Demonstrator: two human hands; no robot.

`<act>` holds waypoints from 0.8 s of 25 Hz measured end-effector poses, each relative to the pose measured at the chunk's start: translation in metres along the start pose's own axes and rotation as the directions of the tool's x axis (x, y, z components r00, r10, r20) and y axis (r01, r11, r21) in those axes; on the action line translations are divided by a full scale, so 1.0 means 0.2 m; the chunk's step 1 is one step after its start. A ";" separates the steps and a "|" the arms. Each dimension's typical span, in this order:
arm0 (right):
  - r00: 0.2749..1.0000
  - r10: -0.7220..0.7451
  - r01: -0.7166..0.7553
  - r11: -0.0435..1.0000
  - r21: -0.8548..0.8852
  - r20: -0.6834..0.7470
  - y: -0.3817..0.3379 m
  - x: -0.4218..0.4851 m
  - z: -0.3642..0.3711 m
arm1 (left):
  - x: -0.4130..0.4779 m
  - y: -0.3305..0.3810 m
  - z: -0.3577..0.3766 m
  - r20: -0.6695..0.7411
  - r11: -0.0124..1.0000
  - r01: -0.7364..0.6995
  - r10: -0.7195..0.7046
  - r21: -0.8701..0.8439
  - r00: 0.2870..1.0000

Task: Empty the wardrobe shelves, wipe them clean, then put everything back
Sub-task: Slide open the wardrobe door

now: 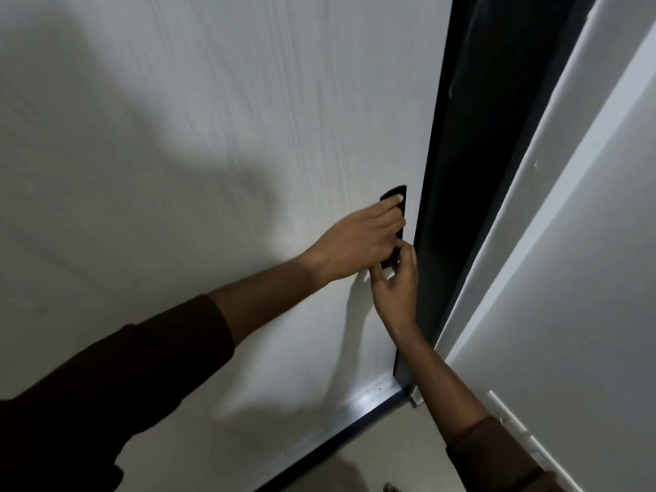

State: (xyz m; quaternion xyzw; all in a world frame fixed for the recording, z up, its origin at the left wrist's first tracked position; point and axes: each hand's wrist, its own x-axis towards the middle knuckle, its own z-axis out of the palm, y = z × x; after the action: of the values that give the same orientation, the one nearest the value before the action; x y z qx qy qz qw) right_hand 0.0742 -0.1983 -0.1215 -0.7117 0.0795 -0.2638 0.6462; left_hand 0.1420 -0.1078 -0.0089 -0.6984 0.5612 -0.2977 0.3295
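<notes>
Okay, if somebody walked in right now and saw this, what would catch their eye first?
Probably both hands meeting at the black recessed handle near the right edge of the white sliding wardrobe door: the left hand lies over it with fingers in the recess, the right hand reaching up from below. Next, the dark open gap just right of the door, its contents too dark to make out.

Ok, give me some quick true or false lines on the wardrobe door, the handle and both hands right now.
1. Both hands are at the black recessed handle of the white sliding door. True.
2. The door is fully shut. False: a dark gap shows at its right edge.
3. The left hand sits above the right hand. True.
4. The right hand holds a cleaning cloth. False: no cloth is visible.
5. Folded clothes show on a shelf. False: the opening is too dark to tell.
</notes>
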 end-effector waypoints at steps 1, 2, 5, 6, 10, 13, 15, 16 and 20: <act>1.000 0.003 -0.003 1.000 0.019 0.000 -0.01 0.01 -0.01 | 0.00 0.02 0.01 0.011 1.000 0.021 -0.022 0.008 1.000; 1.000 0.004 -0.004 1.000 0.031 0.003 -0.01 0.01 -0.01 | 0.01 0.05 0.01 0.022 0.999 0.040 -0.040 0.021 0.999; 1.000 0.021 -0.021 0.999 0.048 0.014 -0.02 0.03 -0.04 | 0.03 0.10 0.00 0.050 0.996 0.082 -0.084 0.047 0.995; 1.000 0.020 -0.021 0.999 0.050 0.014 -0.02 0.03 -0.05 | 0.04 0.10 -0.01 0.063 0.994 0.093 -0.096 0.054 0.993; 1.000 0.019 -0.019 0.999 0.044 0.008 -0.03 0.02 -0.04 | 0.04 0.10 -0.07 0.103 0.992 0.111 -0.117 0.061 0.988; 1.000 0.006 -0.007 0.999 0.044 0.004 -0.05 -0.01 -0.02 | 0.02 0.09 -0.10 0.137 0.994 0.097 -0.102 0.046 0.985; 1.000 0.010 -0.010 0.999 0.042 0.009 -0.05 -0.03 0.00 | -0.02 0.08 -0.13 0.163 0.995 0.102 -0.103 0.011 0.981; 1.000 0.010 -0.011 0.999 0.043 0.014 -0.06 -0.05 0.01 | -0.04 0.09 -0.13 0.169 0.994 0.106 -0.105 -0.001 0.980; 0.999 -0.014 0.012 0.998 0.054 0.033 -0.08 -0.16 0.11 | -0.19 0.11 -0.14 0.165 0.993 0.119 -0.117 -0.001 0.979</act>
State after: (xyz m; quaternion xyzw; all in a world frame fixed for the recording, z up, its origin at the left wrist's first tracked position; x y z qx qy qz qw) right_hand 0.0540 -0.1629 -0.1155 -0.6987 0.0569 -0.2581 0.6648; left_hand 0.0995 -0.0765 -0.0112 -0.7545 0.4912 -0.2550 0.3528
